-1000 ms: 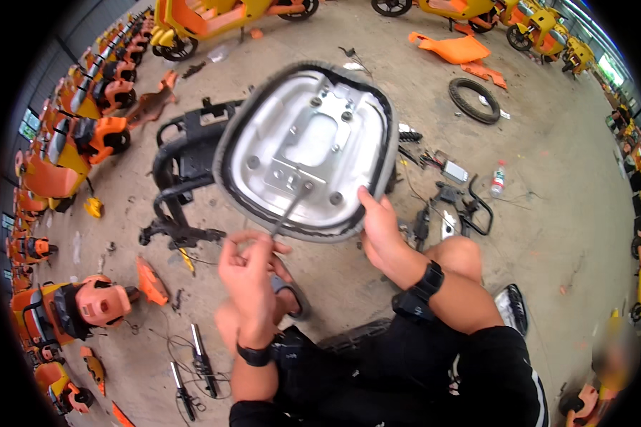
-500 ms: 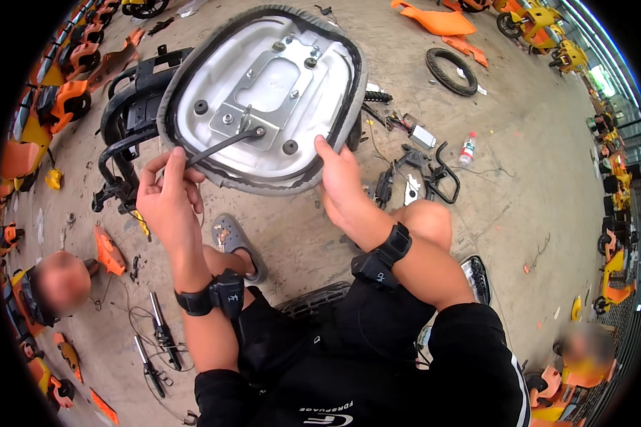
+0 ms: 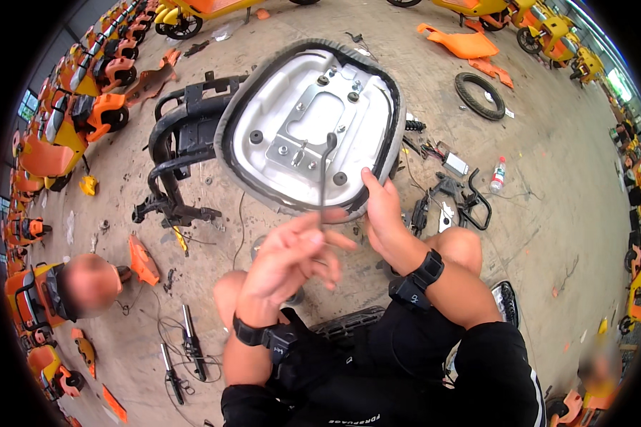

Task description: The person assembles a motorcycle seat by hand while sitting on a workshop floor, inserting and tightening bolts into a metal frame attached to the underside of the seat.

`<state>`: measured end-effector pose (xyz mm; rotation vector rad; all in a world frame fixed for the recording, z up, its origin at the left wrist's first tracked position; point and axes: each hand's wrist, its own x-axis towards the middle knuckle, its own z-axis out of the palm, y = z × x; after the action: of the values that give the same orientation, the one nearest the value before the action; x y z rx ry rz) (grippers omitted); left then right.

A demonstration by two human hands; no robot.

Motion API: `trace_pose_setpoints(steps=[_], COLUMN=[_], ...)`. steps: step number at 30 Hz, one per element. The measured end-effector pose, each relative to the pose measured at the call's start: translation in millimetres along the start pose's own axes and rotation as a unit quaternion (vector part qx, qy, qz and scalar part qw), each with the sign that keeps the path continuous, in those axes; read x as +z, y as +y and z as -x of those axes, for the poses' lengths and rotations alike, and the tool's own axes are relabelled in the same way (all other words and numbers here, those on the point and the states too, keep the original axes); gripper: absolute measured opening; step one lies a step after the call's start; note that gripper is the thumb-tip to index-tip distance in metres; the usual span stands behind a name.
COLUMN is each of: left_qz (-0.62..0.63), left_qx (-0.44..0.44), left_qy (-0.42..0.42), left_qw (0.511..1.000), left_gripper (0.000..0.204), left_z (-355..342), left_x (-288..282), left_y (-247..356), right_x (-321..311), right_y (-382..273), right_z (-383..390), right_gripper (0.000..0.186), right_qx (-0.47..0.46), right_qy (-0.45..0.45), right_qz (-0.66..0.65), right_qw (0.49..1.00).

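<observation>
A scooter seat [image 3: 374, 132] is tipped up in front of me with its white underside showing and dark trim round its rim. Bolted to it is a silver metal bracket [image 3: 280, 142] with several nuts and studs. My right hand [image 3: 386, 217] grips the seat's near right rim, thumb on the edge. In my left hand [image 3: 285, 260], slightly blurred, is a dark slim wrench [image 3: 325, 178], pointing away from me. The wrench's head hangs over the bracket's right part, seemingly off the nuts. Loosely bent, the left fingers close on the handle's near end.
A black scooter frame [image 3: 181, 135] lies left of the seat. To the right are a tire [image 3: 479, 96], a plastic bottle [image 3: 498, 174] and loose parts. Fork tubes [image 3: 191, 341] lie at the lower left. Parked scooters [image 3: 50, 156] line the sides; another person [image 3: 89, 285] is at the left.
The wrench has come off the bracket's lower nut and swung from slanting left to pointing away. My left hand moved right, from the seat's left edge to below it. The whole view shifted.
</observation>
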<state>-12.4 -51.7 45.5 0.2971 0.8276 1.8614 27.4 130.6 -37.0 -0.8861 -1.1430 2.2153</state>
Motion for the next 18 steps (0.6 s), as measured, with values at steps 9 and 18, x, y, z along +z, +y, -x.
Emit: trace_pose_setpoints(steps=[9, 18], left_qz=[-0.166, -0.206], left_qx=[0.009, 0.055], left_qy=[0.06, 0.114], left_qw=[0.984, 0.97], left_gripper=[0.027, 0.031], left_z=[-24, -50], left_x=[14, 23], left_y=[-45, -48], right_x=[-3, 4], right_y=[0, -14], right_z=[-2, 8], right_gripper=[0.041, 0.034], right_qx=[0.012, 0.042], right_qy=[-0.003, 0.0], right_qz=[0.028, 0.017], right_qw=[1.0, 0.999])
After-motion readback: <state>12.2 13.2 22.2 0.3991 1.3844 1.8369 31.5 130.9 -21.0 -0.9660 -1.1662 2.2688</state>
